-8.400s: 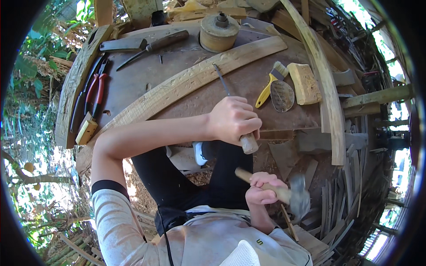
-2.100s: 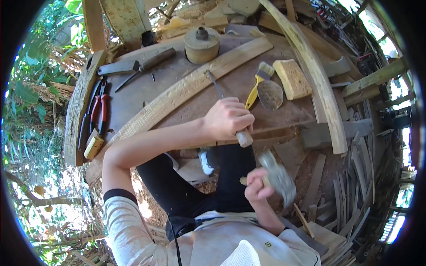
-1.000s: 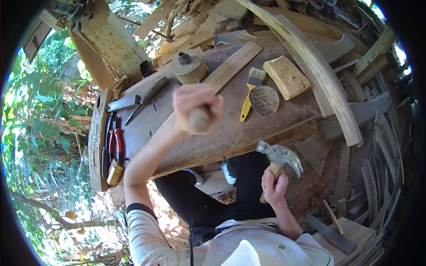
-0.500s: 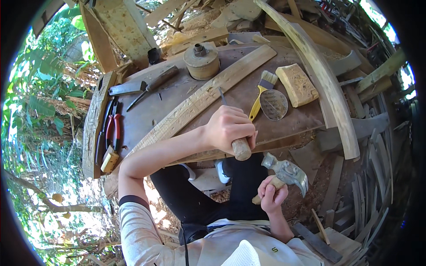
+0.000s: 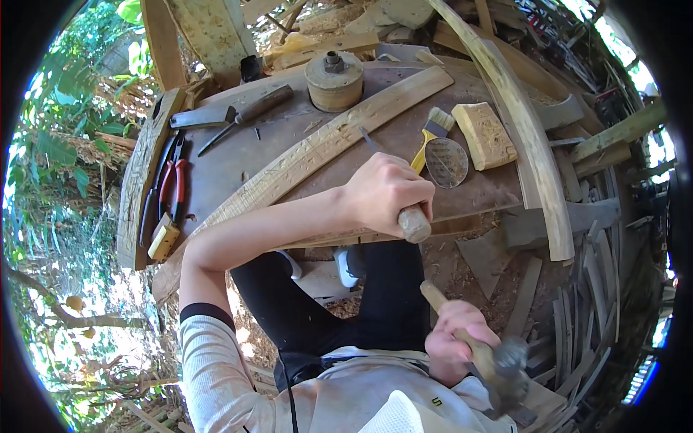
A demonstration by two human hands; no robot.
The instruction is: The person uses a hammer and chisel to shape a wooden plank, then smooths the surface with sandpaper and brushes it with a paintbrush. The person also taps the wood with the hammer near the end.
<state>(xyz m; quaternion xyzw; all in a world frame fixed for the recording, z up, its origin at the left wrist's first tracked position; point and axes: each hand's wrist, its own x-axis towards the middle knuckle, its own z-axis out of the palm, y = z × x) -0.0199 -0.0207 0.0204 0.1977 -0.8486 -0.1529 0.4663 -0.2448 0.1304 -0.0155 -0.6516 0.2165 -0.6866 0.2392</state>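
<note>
A workbench (image 5: 216,169) carries a long plank (image 5: 310,148). On the plank's near side, the left hand (image 5: 390,191) is wrapped round a stiff chisel (image 5: 414,224); farther from the plank, the right hand (image 5: 460,335) grasps a hammer (image 5: 480,351), to my eye head-heavy, best gripped low on its handle.

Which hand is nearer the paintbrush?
Left. The left hand, gripping a tool, is close below the paintbrush in the picture; the right hand, holding a hammer, is farther below.
</note>
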